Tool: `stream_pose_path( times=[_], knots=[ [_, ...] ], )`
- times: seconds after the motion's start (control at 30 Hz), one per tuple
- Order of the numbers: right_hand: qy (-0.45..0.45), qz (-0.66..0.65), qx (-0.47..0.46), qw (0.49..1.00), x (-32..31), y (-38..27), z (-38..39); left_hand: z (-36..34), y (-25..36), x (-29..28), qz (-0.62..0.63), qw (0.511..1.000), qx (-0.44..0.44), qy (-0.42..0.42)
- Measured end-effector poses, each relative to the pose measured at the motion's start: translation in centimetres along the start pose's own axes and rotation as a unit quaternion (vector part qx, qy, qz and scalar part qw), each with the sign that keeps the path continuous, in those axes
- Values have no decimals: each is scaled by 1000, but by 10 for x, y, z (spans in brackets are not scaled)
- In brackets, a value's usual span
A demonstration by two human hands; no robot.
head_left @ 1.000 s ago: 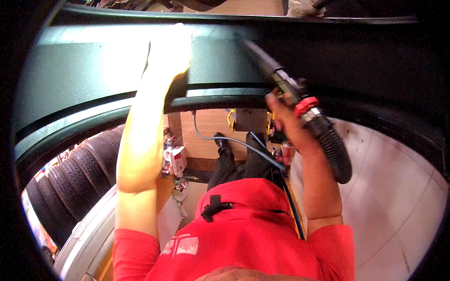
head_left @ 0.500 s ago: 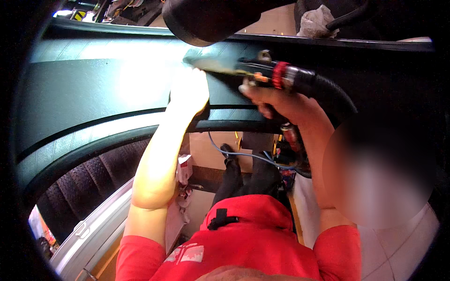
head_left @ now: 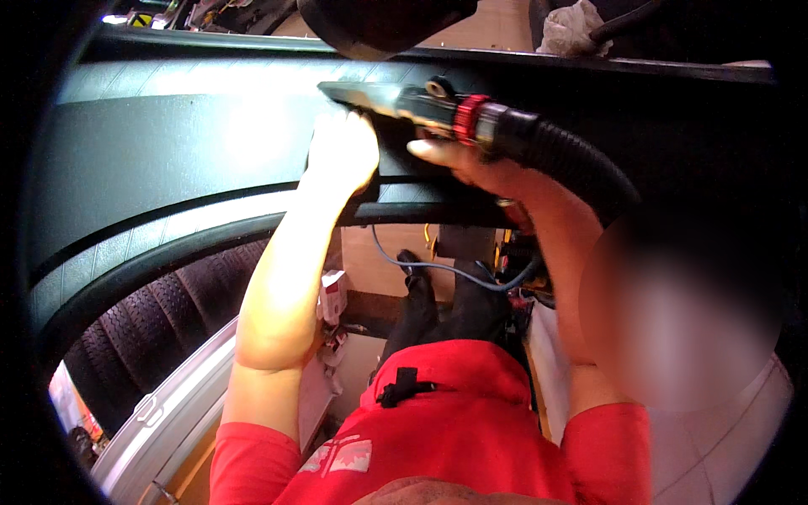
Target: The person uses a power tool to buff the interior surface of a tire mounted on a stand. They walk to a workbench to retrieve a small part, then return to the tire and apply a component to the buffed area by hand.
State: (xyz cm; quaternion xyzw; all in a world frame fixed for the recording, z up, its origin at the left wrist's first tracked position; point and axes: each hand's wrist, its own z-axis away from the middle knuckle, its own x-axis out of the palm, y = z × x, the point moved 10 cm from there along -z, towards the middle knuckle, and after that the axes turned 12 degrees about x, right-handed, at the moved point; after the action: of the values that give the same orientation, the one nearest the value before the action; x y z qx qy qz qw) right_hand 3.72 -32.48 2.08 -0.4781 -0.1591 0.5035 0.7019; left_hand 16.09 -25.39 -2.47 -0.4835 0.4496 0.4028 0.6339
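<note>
My right hand (head_left: pixel 475 164) is closed round a long-nosed air tool (head_left: pixel 421 105) with a narrow flat tip, a red collar and a ribbed black hose running off to the right. The tip points left, close over a curved dark rubber panel (head_left: pixel 160 139) with fine grooves, seemingly part of a large tyre. Just below the tip, my left hand (head_left: pixel 343 151) lies against the panel with fingers curled in. Bright light washes it out, so what its fingers grip, if anything, cannot be made out. Part of my right hand's fingers is hidden behind the tool.
A dark rounded object (head_left: pixel 383 25) overhangs the panel's far edge. A crumpled whitish bag (head_left: pixel 571 27) sits at the far right. Below the panel hangs a blue-grey hose (head_left: pixel 421 265). Several tyres (head_left: pixel 143 316) stand at lower left by a white metal frame (head_left: pixel 168 408). A small white box (head_left: pixel 333 295) is nearby.
The air tool and my right hand have shifted left and slightly away from me. My left hand stays nearly in place. The view has tilted a little.
</note>
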Motion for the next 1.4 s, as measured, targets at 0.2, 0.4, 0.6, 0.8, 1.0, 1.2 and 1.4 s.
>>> stream_pose_path(
  times=[0.2, 0.4, 0.6, 0.8, 1.0, 1.2, 1.4],
  knots=[
    [-59, -34, 54, 996, 7, 26, -3, -3, -4, 6, 2, 994, -33, -101],
    [-12, -55, 68, 996, -21, 45, 9, -7, -34, -1, 80, 979, -129, -134],
    [28, -35, 92, 995, -14, 76, 21, -30, -59, -7, -100, 992, -55, -48],
    [67, -58, 97, 991, -2, 98, 20, -20, -59, -26, -28, 994, -63, -81],
    [162, -14, 4, 987, -6, 68, 48, -6, -70, -71, 1, 994, -103, -44],
    [149, -40, -26, 988, 4, 84, 29, 6, -77, -78, -13, 993, -109, -48],
    [130, -20, 73, 989, 2, 86, 36, 14, -81, -82, -13, 992, -116, -51]
  ],
)
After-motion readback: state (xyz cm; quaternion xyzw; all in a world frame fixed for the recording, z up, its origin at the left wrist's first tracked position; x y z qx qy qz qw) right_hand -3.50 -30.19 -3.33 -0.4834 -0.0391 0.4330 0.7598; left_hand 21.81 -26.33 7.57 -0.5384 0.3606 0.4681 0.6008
